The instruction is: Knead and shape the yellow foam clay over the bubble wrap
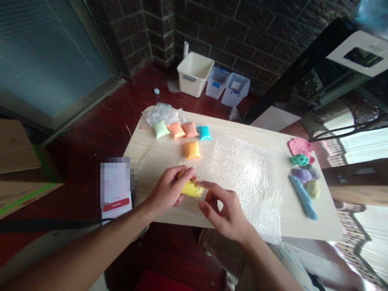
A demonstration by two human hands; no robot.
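Observation:
My left hand (174, 184) grips a small clear packet of yellow modelling clay (192, 189) above the table's front part. The thumb lies over the packet's top. My right hand (224, 204) is beside it, its index finger reaching to the packet's right end and its thumb and other fingers apart. Just beyond the hands lies an orange clay packet (193, 150). Farther back sit a pale green packet (160, 129), a light orange packet (176, 130), a salmon packet (190, 129) and a turquoise packet (204, 133).
Bubble wrap (245, 169) covers much of the wooden table (321, 226). Crumpled clear plastic (162, 114) lies at the back left corner. Unwrapped clay, including a blue roll (304, 198) and a pink piece (301, 147), lies at the right. A white bin (195, 74) stands on the floor behind.

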